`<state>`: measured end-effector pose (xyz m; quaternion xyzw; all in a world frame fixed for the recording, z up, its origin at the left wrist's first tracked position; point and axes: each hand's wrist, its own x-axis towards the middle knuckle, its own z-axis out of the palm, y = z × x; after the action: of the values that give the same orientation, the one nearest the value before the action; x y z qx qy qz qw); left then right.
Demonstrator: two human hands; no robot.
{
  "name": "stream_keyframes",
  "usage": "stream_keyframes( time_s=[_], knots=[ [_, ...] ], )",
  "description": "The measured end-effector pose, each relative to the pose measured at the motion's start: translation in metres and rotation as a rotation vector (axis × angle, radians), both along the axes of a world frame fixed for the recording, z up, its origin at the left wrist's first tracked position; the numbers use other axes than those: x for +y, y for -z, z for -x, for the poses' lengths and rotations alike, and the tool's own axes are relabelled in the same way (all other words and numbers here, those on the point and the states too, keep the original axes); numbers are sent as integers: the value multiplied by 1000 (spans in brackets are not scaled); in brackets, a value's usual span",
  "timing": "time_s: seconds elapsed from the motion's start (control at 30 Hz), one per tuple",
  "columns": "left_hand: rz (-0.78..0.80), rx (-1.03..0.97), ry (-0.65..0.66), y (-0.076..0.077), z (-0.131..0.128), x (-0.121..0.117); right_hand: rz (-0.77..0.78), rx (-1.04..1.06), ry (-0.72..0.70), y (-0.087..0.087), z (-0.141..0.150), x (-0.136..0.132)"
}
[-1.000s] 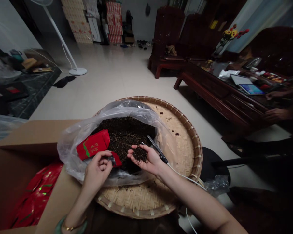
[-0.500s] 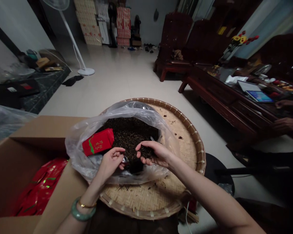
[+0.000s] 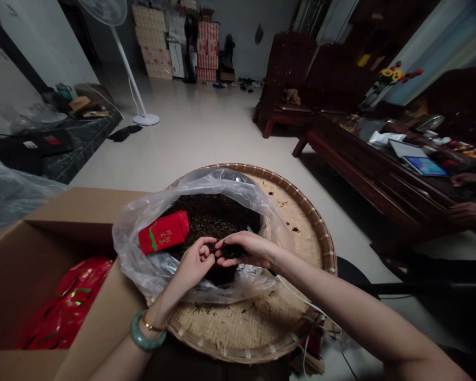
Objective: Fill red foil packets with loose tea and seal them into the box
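Observation:
In the head view, dried tea leaves [image 3: 210,219] fill a clear plastic bag [image 3: 130,233], its mouth wide open. My right hand [image 3: 246,247] is cupped over the leaves with a clump of them in its curled fingers. Facing it, my left hand [image 3: 198,259] pinches what looks like a small red packet [image 3: 213,249]; only a sliver of red shows between the fingertips. The fingertips of both hands almost meet there. Left of them, red packets [image 3: 164,233] with a green stripe lie stacked on the leaves inside the bag.
The bag rests on a round woven bamboo tray [image 3: 238,330] with stray leaves on it. A cardboard box [image 3: 91,203] holding many shiny red packets [image 3: 69,301] stands at left. A white cable [image 3: 307,301] crosses the tray's right side. Another person's hands [image 3: 472,211] show at far right.
My hands have come together: the left moved right toward the right hand, which still holds the tea leaves. The silvery glint by my left fingers is gone; a red edge shows. The view shifted slightly.

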<state>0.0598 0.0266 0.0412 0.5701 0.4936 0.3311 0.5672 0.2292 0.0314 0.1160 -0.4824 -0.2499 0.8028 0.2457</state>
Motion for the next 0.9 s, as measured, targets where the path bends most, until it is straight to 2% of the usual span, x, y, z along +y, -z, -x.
stream_keyframes(
  time_s=[0.1,0.33,0.43,0.53,0.7,0.8,0.9],
  knots=[
    [-63,43,31,-1,1,3,-4,-55,-25,-3,-1,5],
    [11,-31,112,-11,1,7,-114,-104,-192,-8,-8,11],
    [39,-44,106,-12,1,8,-264,-181,-347,-7,-13,12],
    [33,-43,93,-11,1,8,-475,-423,-528,-7,-13,14],
    [3,2,80,-9,-1,7,-713,-754,-758,-14,-6,17],
    [-19,3,56,-7,-2,5,-846,-869,-812,-17,-2,16],
    [-16,-18,32,-7,-4,5,-905,-910,-773,-18,0,14]
  ],
)
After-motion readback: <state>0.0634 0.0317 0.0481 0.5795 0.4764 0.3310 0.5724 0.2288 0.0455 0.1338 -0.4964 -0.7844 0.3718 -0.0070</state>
